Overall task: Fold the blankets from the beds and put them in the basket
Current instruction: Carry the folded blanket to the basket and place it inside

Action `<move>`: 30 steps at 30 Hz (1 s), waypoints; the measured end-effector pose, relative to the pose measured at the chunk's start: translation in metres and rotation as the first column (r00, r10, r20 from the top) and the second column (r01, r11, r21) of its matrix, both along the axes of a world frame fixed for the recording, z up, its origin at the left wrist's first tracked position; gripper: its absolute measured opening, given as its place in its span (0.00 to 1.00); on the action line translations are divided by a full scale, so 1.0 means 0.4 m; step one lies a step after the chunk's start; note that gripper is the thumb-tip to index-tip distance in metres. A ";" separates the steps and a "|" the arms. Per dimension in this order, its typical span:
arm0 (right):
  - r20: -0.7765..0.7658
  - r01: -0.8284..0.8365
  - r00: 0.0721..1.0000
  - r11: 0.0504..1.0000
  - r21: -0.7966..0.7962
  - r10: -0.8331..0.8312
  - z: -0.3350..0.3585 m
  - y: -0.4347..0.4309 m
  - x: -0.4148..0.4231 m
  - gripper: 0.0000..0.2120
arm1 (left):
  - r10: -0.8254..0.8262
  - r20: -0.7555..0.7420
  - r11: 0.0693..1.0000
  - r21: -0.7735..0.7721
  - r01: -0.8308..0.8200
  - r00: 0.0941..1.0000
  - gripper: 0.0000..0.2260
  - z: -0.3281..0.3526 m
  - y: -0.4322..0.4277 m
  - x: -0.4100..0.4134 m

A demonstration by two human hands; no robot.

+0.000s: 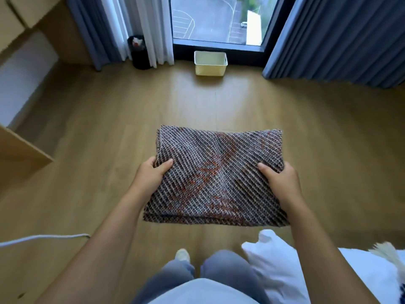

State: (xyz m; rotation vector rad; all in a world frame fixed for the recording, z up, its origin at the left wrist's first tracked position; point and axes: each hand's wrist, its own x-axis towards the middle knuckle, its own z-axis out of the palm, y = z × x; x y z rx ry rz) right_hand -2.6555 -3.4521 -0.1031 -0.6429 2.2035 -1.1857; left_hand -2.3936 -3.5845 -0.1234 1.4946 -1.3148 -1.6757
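1. Blanket (pixel 217 178): folded into a flat rectangle of several layers, woven in grey, dark and rust-red diagonals. It is held level in the air above the floor (pixel 105 128), in front of the person, and touches only the two hands.
2. Left hand (pixel 151 174): on the blanket's left edge, about midway along. The thumb lies on top and the fingers are curled under the cloth, out of sight. The grip is clamped on the folded layers.
3. Right hand (pixel 278 183): on the blanket's right edge, opposite the left hand. The thumb is on top and the fingers are tucked beneath, pinching the layers together.
4. Basket (pixel 210 71): cream, rectangular, open at the top. It stands on the floor at the far edge, just below the window (pixel 219 18), straight ahead and well apart from the blanket.
5. Curtains: a grey one (pixel 339 40) hangs right of the basket. A white sheer (pixel 151 29) and another grey panel (pixel 92 29) hang left of it.
6. Bin (pixel 140 53): black, on the floor against the sheer, left of the basket.
7. Pillow (pixel 274 260): white, at the near right corner, below the blanket.
8. Cable (pixel 43 239): pale, lying on the floor at the near left edge.
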 end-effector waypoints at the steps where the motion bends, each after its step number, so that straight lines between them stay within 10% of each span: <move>1: -0.002 0.015 1.000 1.000 0.000 -0.015 0.005 -0.051 -0.028 0.12 | -0.018 0.012 1.000 -0.020 0.018 1.000 0.10 0.005 -0.057 -0.033; 30: 0.039 0.007 0.999 1.000 0.006 -0.007 -0.023 -1.767 -0.978 0.13 | -0.010 0.158 0.997 -0.068 0.021 0.987 0.10 -0.052 -1.763 -0.998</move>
